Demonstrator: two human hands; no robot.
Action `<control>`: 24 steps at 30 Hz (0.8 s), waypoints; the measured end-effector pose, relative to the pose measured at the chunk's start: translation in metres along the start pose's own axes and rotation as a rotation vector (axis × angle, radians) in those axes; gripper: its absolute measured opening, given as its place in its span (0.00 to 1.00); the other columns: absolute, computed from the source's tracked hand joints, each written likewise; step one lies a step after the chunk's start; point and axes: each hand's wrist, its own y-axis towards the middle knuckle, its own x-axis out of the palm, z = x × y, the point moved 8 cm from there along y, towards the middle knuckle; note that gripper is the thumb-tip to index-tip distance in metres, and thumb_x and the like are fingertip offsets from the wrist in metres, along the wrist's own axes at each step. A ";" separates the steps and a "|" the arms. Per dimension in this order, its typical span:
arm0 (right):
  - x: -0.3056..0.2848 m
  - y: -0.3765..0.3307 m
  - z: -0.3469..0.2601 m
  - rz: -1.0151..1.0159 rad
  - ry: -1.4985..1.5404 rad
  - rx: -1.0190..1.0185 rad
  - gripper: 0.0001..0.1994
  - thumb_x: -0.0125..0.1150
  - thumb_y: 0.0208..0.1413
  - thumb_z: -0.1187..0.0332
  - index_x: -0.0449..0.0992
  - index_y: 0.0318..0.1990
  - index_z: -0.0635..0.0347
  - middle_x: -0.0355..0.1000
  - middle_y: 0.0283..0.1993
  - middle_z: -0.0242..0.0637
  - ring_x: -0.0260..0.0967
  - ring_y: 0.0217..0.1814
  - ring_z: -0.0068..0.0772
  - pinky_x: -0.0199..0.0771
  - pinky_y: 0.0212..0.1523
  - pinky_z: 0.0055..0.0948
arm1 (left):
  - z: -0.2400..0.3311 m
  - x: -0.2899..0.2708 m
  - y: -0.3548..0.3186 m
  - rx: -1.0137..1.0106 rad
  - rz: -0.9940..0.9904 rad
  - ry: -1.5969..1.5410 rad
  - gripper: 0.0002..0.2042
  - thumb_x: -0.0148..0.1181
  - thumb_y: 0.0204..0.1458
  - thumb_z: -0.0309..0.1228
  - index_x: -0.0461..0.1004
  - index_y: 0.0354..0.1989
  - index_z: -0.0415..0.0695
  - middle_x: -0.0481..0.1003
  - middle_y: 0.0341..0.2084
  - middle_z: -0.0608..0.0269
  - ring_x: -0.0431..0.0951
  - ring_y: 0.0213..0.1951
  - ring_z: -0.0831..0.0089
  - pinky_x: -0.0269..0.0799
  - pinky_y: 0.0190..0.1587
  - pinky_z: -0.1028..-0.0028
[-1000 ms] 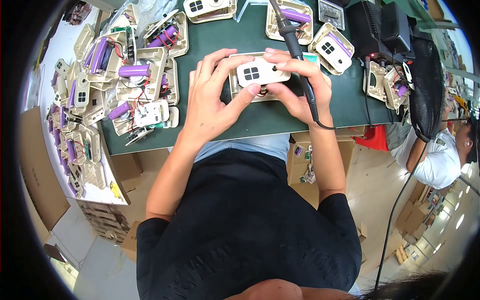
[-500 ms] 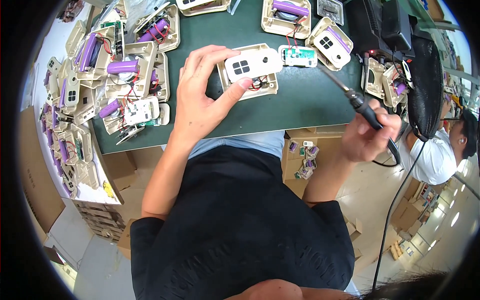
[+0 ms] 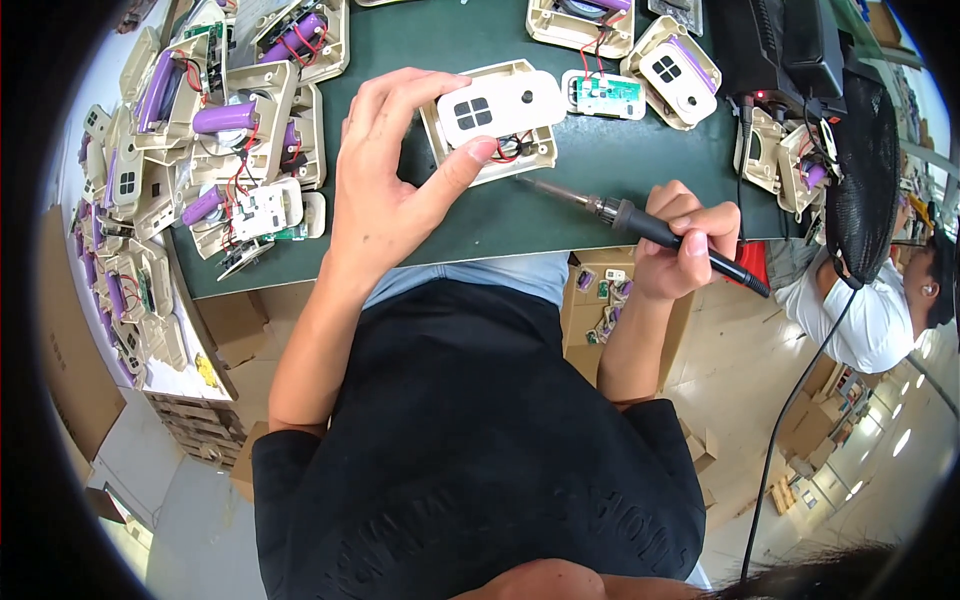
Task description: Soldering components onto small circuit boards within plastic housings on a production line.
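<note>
Two hands are at work over one cream casing (image 3: 546,155) and one white panel (image 3: 545,103), which lies slantwise over the casing's open top near the middle of the green bench (image 3: 470,225). The left hand (image 3: 395,165) is half open, thumb on the panel's lower edge and fingers at its upper left, pinching it lightly; the right hand (image 3: 690,240) is curled closed around one soldering iron (image 3: 645,225), its tip just beside the casing's lower edge (whether they touch, I cannot tell). One green circuit board (image 3: 610,96) lies just beyond the panel's right end, with two more casings behind it: one paneled casing (image 3: 672,85) and one casing with red wires (image 3: 580,33), cut off by the upper edge. Bare bench runs from the held casing to the near edge and in a patch below the board, which the iron partly crosses; on the left, the room ends at a heap of casings (image 3: 272,150), too overlapped to count. The panel hides most of the casing's inside, leaving a few red and black wires (image 3: 512,150) showing, and the heap's far end runs out of view at the top.
</note>
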 end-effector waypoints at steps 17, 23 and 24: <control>0.027 0.001 -0.026 -0.085 -0.231 -0.208 0.08 0.56 0.53 0.70 0.64 0.31 0.63 0.57 0.13 0.33 0.49 0.17 0.24 0.46 0.20 0.29 | -0.002 0.000 -0.002 0.013 0.012 0.006 0.23 0.73 0.51 0.42 0.77 0.54 0.47 0.78 0.51 0.58 0.74 0.57 0.58 0.66 0.59 0.61; 0.030 0.002 -0.026 -0.124 -0.265 -0.219 0.07 0.57 0.53 0.72 0.64 0.31 0.63 0.59 0.15 0.33 0.51 0.17 0.24 0.47 0.20 0.28 | -0.001 0.000 -0.001 -0.001 0.010 -0.011 0.23 0.73 0.51 0.42 0.78 0.54 0.47 0.78 0.51 0.58 0.74 0.57 0.58 0.66 0.59 0.60; 0.029 0.002 -0.025 -0.123 -0.269 -0.216 0.07 0.57 0.53 0.72 0.64 0.31 0.63 0.59 0.15 0.33 0.51 0.17 0.24 0.48 0.20 0.28 | -0.001 0.000 -0.001 0.001 0.011 -0.009 0.23 0.73 0.51 0.42 0.78 0.54 0.47 0.78 0.51 0.58 0.74 0.57 0.58 0.66 0.59 0.60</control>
